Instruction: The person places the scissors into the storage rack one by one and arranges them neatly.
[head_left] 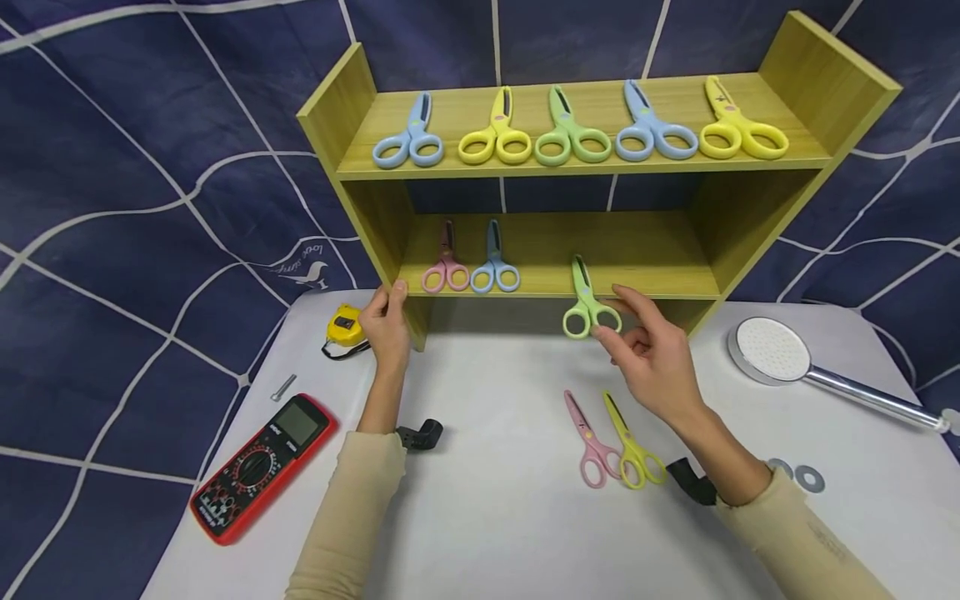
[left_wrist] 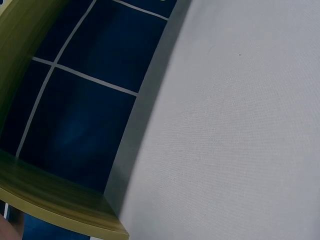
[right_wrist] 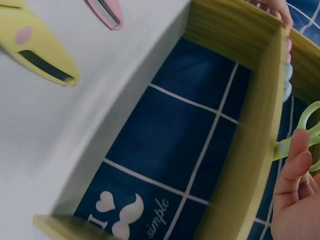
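Cream-sleeved arms reach from the near edge of the white table [head_left: 487,517] to the wooden shelf unit [head_left: 787,192] at its far edge, where the left hand [head_left: 386,325] curls around the unit's left front upright and the right hand [head_left: 652,358] pinches the handle loops of the green scissors [head_left: 587,302] between fingertips. These scissors lie blade-inward on the lower shelf's front edge, right of the pink scissors [head_left: 446,268] and the blue scissors [head_left: 494,268], their loops overhanging just ahead of the right hand. With so light a pinch and so much overhang, I judge they could tip off the edge and fall toward the pink and yellow pairs [head_left: 611,442] on the table.
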